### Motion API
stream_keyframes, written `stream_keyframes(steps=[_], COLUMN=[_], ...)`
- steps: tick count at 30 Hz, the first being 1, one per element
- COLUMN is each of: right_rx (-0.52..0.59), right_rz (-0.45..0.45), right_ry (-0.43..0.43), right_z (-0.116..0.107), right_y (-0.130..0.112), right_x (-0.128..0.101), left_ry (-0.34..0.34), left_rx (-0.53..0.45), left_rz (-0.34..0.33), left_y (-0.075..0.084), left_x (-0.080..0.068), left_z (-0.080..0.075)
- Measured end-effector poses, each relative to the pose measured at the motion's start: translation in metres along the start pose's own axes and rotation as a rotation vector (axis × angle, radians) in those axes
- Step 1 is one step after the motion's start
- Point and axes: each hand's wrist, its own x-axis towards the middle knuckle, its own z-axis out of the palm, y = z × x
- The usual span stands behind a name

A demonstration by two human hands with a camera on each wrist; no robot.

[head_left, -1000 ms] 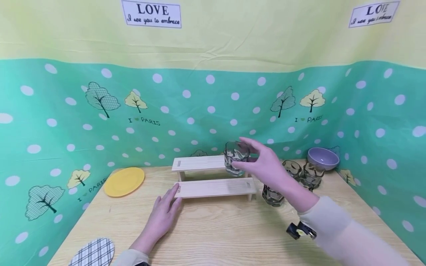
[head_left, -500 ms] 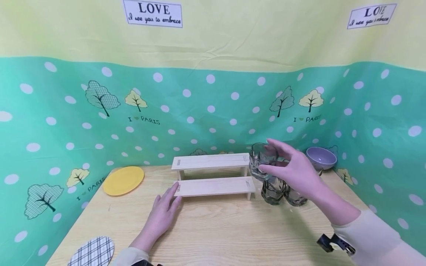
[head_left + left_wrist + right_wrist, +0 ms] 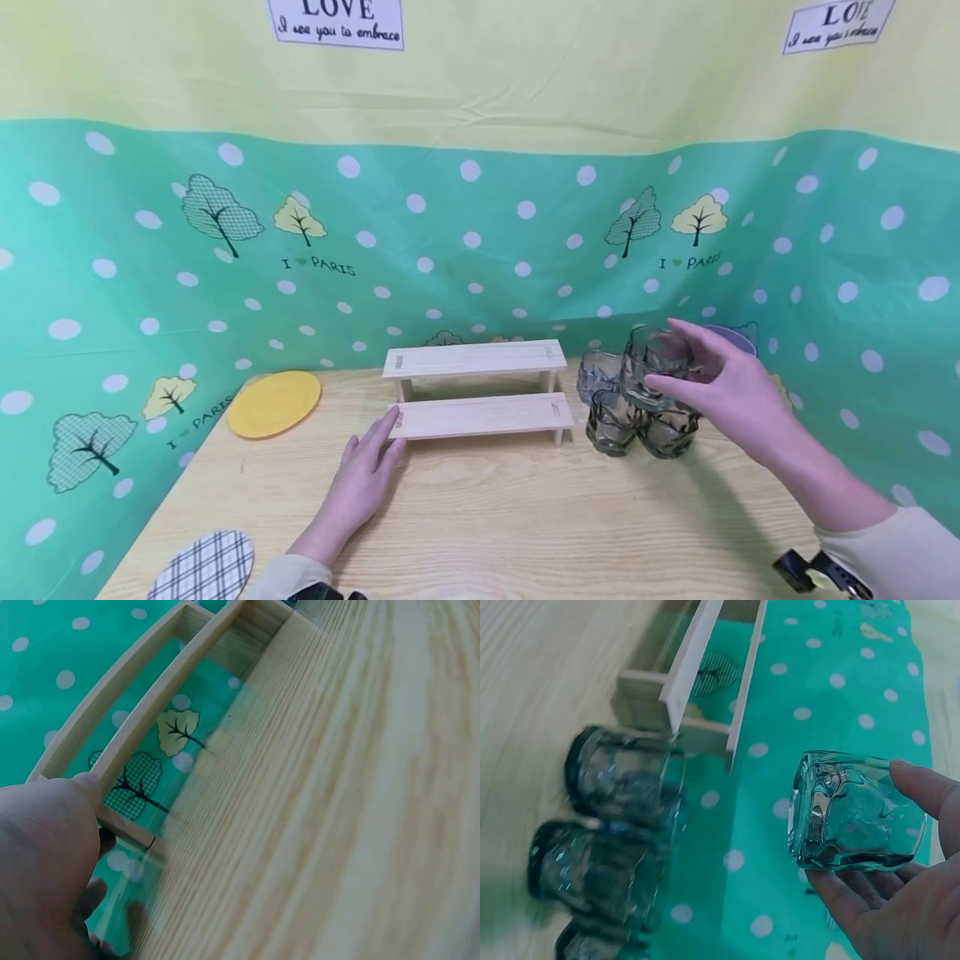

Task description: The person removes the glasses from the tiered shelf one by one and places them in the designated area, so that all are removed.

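Note:
My right hand (image 3: 720, 379) grips a clear faceted glass (image 3: 654, 367) and holds it in the air above three similar glasses (image 3: 615, 421) that stand on the wooden table (image 3: 495, 517), right of the rack. In the right wrist view the held glass (image 3: 847, 814) lies between my thumb and fingers (image 3: 855, 900), with the other glasses (image 3: 615, 776) below. My left hand (image 3: 360, 479) lies flat on the table, its fingertips touching the left end of the two-step wooden rack (image 3: 480, 392). The left wrist view shows that hand (image 3: 45, 855) against the rack's slat (image 3: 150, 712).
A yellow plate (image 3: 273, 402) lies at the back left. A checked coaster (image 3: 204, 567) sits at the front left edge. A purple bowl (image 3: 731, 337) shows behind my right hand. Green spotted cloth walls (image 3: 450, 250) close in the table on three sides.
My right hand carried the glass from over the rack's upper step rightward, to above the group of glasses. The left hand stayed at the rack's end.

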Motion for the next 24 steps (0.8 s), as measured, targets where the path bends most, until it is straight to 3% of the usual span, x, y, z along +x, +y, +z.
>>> stream_keyframes(steps=[18, 24], right_rx=[-0.034, -0.06], right_rz=[0.181, 0.193], right_ry=[0.025, 0.055], right_z=[-0.039, -0.044], right_y=[0.07, 0.091], right_x=[-0.02, -0.025], left_ry=[0.01, 0.02], left_rx=[0.005, 0.005], left_rz=[0.023, 0.038], left_y=[0.0, 0.002], left_x=[0.001, -0.001], left_z=[-0.001, -0.001])
